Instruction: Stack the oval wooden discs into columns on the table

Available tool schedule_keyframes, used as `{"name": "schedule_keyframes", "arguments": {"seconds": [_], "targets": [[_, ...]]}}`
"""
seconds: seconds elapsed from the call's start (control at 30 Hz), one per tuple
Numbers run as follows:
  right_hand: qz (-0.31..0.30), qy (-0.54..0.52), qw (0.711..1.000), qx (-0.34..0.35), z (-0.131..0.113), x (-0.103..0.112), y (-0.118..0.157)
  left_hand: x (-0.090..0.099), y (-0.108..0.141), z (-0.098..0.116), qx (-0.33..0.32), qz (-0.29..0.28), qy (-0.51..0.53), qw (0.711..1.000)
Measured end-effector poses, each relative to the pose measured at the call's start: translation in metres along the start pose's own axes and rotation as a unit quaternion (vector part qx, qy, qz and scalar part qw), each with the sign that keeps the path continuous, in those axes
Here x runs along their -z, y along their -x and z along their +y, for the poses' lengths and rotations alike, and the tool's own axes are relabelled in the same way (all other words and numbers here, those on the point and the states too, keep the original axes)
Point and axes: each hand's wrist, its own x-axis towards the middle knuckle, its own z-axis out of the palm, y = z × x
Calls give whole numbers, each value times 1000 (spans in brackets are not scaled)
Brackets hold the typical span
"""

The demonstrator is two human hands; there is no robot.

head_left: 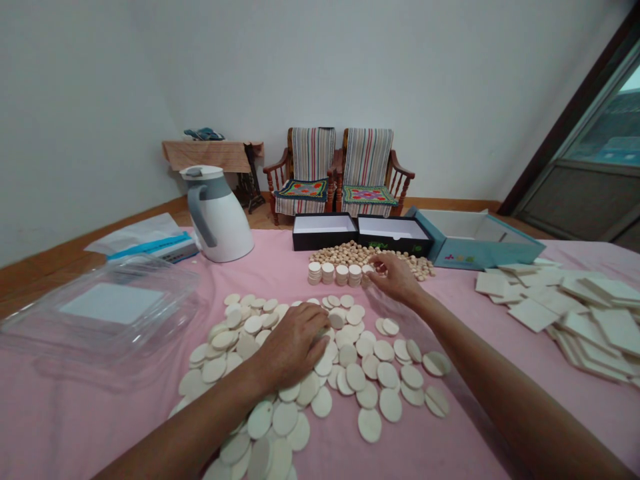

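**Left hand** (pixel 293 347): flat, palm down on the big discs, fingers loose, not clamped on anything.
**Right hand** (pixel 395 277): fingertips (pixel 376 267) bunched together right at the small stacks, can't tell if they're pinching a piece.
**Big discs** (pixel 350 377): pale wood-looking ovals, scattered and overlapping all around and under the left hand, out in front of the right hand.
**Small stacks** (pixel 335 273): short row of little discs, just left of the right fingertips.
**Loose pile** (pixel 350 254): more little discs heaped just past the right hand.
**Black boxes** (pixel 325 231): two open ones, behind the pile.
**Teal box** (pixel 480 248): open, right of those.
**Square tiles** (pixel 560 310): messy heap well right of the right hand.
**Plastic lid** (pixel 100 313): clear, left of the left hand.
**White jug** (pixel 217 217): beyond the lid.
**Pink cloth** (pixel 65 407): under all of it.
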Motion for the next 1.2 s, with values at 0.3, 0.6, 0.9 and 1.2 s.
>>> {"name": "schedule_keyframes", "arguments": {"seconds": [0.3, 0.6, 0.9, 1.2], "targets": [[-325, -35, 944, 40, -3, 44, 44, 3, -1, 2, -8, -6, 4, 1000], [-320, -20, 946, 54, -5, 41, 57, 2, -1, 1, -7, -2, -2, 1000], [-75, -78, 993, -35, 10, 19, 31, 3, -1, 1, -3, -1, 2, 1000], [-62, -94, 994, 6, 6, 10, 35, 4, -1, 2, 2, -10, 1, 1000]]}}
